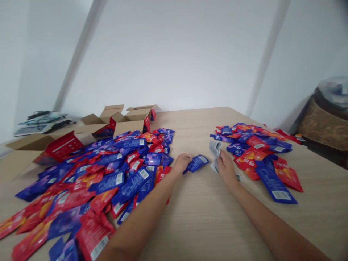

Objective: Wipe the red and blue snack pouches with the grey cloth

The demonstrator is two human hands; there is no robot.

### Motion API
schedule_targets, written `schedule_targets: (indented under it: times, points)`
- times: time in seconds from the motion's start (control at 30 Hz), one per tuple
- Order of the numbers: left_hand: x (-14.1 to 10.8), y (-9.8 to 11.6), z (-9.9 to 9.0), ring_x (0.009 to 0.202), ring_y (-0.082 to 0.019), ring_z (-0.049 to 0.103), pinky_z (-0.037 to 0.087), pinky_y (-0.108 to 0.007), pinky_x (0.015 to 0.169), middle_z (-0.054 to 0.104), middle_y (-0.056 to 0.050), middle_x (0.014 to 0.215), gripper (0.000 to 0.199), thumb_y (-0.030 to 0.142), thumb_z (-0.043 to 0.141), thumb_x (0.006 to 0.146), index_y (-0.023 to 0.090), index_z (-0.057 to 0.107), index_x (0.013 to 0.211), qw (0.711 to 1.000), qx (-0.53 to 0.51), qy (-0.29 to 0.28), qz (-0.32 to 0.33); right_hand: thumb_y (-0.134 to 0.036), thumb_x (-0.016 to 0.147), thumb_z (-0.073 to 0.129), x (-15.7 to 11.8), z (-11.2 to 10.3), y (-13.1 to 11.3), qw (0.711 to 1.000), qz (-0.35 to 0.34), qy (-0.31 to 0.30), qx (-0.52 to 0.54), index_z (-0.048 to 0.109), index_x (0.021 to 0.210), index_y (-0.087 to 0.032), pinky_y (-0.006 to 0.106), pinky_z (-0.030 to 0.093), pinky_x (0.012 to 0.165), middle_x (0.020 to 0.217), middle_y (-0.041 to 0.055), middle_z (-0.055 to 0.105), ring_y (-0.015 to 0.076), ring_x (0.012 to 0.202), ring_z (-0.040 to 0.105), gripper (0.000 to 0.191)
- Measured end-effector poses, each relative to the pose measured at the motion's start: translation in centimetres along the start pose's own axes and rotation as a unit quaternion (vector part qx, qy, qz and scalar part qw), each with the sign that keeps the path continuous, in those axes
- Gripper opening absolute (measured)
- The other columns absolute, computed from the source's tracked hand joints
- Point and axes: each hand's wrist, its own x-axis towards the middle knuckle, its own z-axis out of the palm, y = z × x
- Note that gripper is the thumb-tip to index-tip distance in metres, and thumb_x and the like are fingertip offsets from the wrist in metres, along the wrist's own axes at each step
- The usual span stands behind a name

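Note:
Pinched in my left hand [183, 163] is one end of a blue pouch [198, 163], whose white barcode label faces up, just over the middle of the table. My right hand [226, 165] grips a crumpled grey cloth [215, 154], a short gap to the right of that pouch. A large heap of blue and red pouches [108, 174] spreads across the table left of my left hand. Beyond my right hand lies a smaller pile of blue and red pouches [252, 145], with one long blue pouch [276, 185] at its near edge.
Open cardboard boxes [130, 119] stand behind the large heap, at the back left. Papers or bags [43, 122] lie farther left. A white wall [176, 54] rises behind the wooden table [195, 224]. At the far right is a brown patterned object [323, 121].

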Motion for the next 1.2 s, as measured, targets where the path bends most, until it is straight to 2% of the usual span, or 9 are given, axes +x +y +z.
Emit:
schedule_targets:
  times: [0.13, 0.23, 0.43, 0.57, 0.7, 0.83, 0.9, 1.03, 1.2]
  points:
    - [-2.3, -1.8, 0.8, 0.057, -0.013, 0.061, 0.051, -0.025, 0.059, 0.067, -0.002, 0.070, 0.023, 0.004, 0.059, 0.067, 0.012, 0.066, 0.087, 0.996, -0.076, -0.049, -0.005, -0.022, 0.090, 0.032, -2.4, 1.1, -3.3, 0.976, -0.177, -0.128, -0.010, 0.047, 0.130, -0.015, 0.043, 0.035, 0.102, 0.128, 0.0135, 0.053, 0.0226, 0.121, 0.044, 0.043]
    - [-2.8, -1.9, 1.0, 0.072, -0.014, 0.063, 0.050, -0.024, 0.072, 0.069, -0.002, 0.080, 0.036, -0.007, 0.060, 0.055, 0.012, 0.067, 0.085, 0.988, -0.133, -0.063, 0.044, -0.017, 0.089, 0.032, -3.3, 1.9, -4.5, 0.938, -0.235, -0.235, -0.097, 0.048, 0.131, -0.013, 0.042, 0.033, 0.104, 0.134, 0.0132, 0.050, 0.0222, 0.127, 0.040, 0.045]
    - [-3.1, -1.8, 0.5, 0.059, -0.012, 0.061, 0.049, -0.025, 0.062, 0.070, -0.003, 0.080, 0.044, -0.004, 0.064, 0.055, 0.012, 0.065, 0.097, 0.975, -0.204, -0.090, -0.019, -0.007, 0.082, 0.035, -0.5, 1.1, -0.9, 0.928, -0.104, -0.246, -0.262, 0.051, 0.126, -0.007, 0.042, 0.035, 0.101, 0.132, 0.0172, 0.051, 0.0260, 0.125, 0.043, 0.046]
    - [-3.3, -1.8, -0.3, 0.054, -0.010, 0.058, 0.046, -0.022, 0.056, 0.067, -0.001, 0.071, 0.034, 0.000, 0.068, 0.056, 0.012, 0.064, 0.087, 0.974, -0.223, -0.042, -0.016, -0.009, 0.081, 0.036, 0.5, 0.5, 1.8, 0.953, -0.053, -0.202, -0.220, 0.056, 0.119, -0.010, 0.041, 0.038, 0.097, 0.125, 0.0155, 0.057, 0.0259, 0.118, 0.048, 0.044]
    - [-3.6, -1.3, -0.6, 0.066, -0.012, 0.059, 0.047, -0.024, 0.068, 0.064, 0.001, 0.069, 0.017, 0.003, 0.063, 0.063, 0.014, 0.065, 0.075, 0.980, -0.123, 0.042, 0.153, -0.022, 0.085, 0.034, 0.4, 0.2, 3.1, 0.995, 0.017, -0.076, -0.067, 0.060, 0.110, -0.014, 0.039, 0.042, 0.091, 0.107, 0.0128, 0.065, 0.0241, 0.103, 0.055, 0.038]
    - [-4.3, -1.2, -0.1, 0.083, -0.014, 0.057, 0.044, -0.027, 0.081, 0.063, -0.002, 0.080, 0.029, -0.003, 0.050, 0.067, 0.019, 0.069, 0.072, 0.933, 0.062, 0.029, 0.353, -0.031, 0.086, 0.034, 0.4, -0.7, 2.1, 0.998, 0.040, 0.003, 0.044, 0.059, 0.110, -0.018, 0.039, 0.042, 0.089, 0.106, 0.0092, 0.064, 0.0222, 0.100, 0.055, 0.037]
    - [-4.6, -1.4, 0.1, 0.087, -0.015, 0.056, 0.044, -0.028, 0.082, 0.062, -0.004, 0.084, 0.032, -0.003, 0.047, 0.069, 0.019, 0.069, 0.077, 0.908, 0.137, 0.003, 0.395, -0.029, 0.088, 0.034, 0.0, -0.8, 0.5, 0.998, -0.017, -0.019, 0.050, 0.056, 0.116, -0.018, 0.040, 0.039, 0.095, 0.115, 0.0106, 0.060, 0.0220, 0.108, 0.052, 0.037]
    - [-4.8, -1.5, 0.1, 0.094, -0.018, 0.053, 0.042, -0.030, 0.087, 0.061, -0.006, 0.091, 0.031, 0.000, 0.045, 0.071, 0.018, 0.066, 0.086, 0.890, 0.232, -0.010, 0.391, -0.020, 0.087, 0.033, -2.0, 0.3, -3.1, 0.976, -0.132, -0.169, -0.028, 0.054, 0.123, -0.015, 0.042, 0.034, 0.101, 0.124, 0.0127, 0.057, 0.0221, 0.118, 0.047, 0.041]
    - [-4.9, -0.9, -0.1, 0.091, -0.018, 0.054, 0.042, -0.029, 0.085, 0.062, -0.005, 0.087, 0.024, 0.003, 0.046, 0.074, 0.019, 0.063, 0.079, 0.891, 0.267, -0.044, 0.364, -0.010, 0.083, 0.035, -2.8, 1.3, -4.1, 0.930, -0.168, -0.276, -0.173, 0.047, 0.131, -0.010, 0.043, 0.028, 0.106, 0.137, 0.0140, 0.048, 0.0223, 0.130, 0.036, 0.050]
